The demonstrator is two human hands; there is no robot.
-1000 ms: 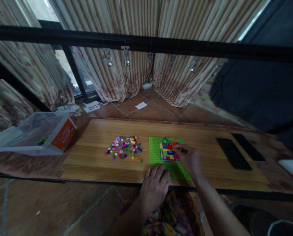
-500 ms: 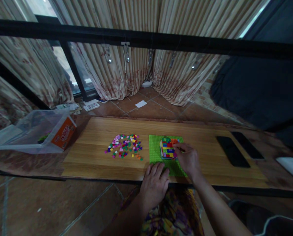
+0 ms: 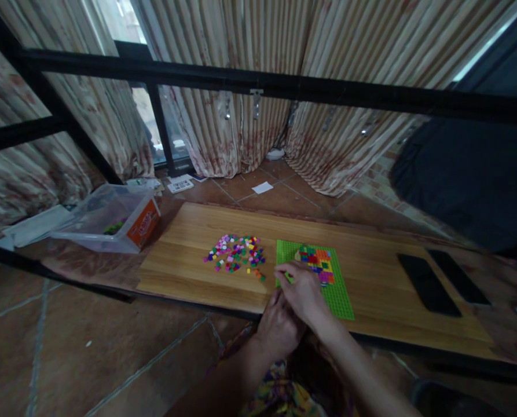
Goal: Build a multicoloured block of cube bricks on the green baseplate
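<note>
1. while the head view looks down on the wooden board (image 3: 197,284), the left hand (image 3: 279,325) lies at its near edge, back upward, perhaps to steady the green baseplate (image 3: 341,296); its fingers are partly hidden, so i cannot tell whether they are open or closed.
2. in that same view, the right hand (image 3: 301,289) is over the left side of the green baseplate, fingers bent, tips pointing left; whether anything is pinched there, i cannot tell.
3. the brick build (image 3: 321,256) sits on the green baseplate, just beyond and right of the right hand, which hides part of it; studs presumably keep it from sliding.
4. left of both hands and farther off, the loose bricks (image 3: 243,251) lie spread out, probably so single pieces are easy to reach.
</note>
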